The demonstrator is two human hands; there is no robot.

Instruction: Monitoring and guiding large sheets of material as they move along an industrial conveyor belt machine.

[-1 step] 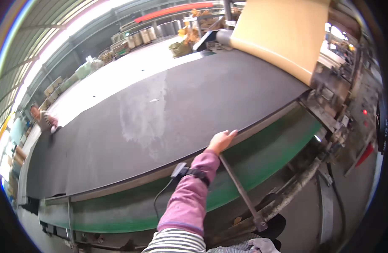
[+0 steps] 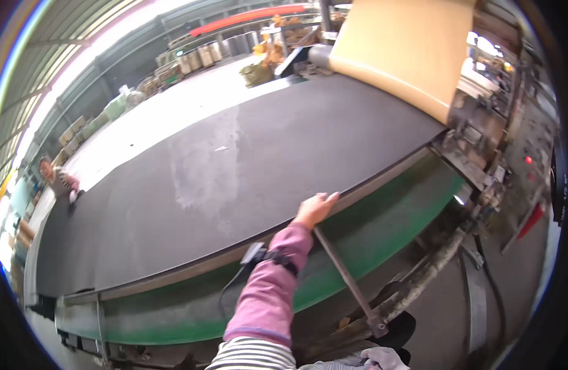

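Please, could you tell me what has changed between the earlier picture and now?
Very little. The whole scene sits slightly further left in the picture, apparently from a small camera movement. Nothing was visibly taken or let go. The left hand stays at the near edge of the dark sheet, by the top of the metal bar. The tan sheet looks unchanged.

Light floods in from the window strip (image 2: 80, 60) at upper left, and there's the floor (image 2: 148, 126) below it, bleached to white glare! The black sheet (image 2: 290, 142) at centre sits softly lit, the lower right sinks into shade, the far background blurs, and lines bow towards a blue-fringed, blackened left rim.
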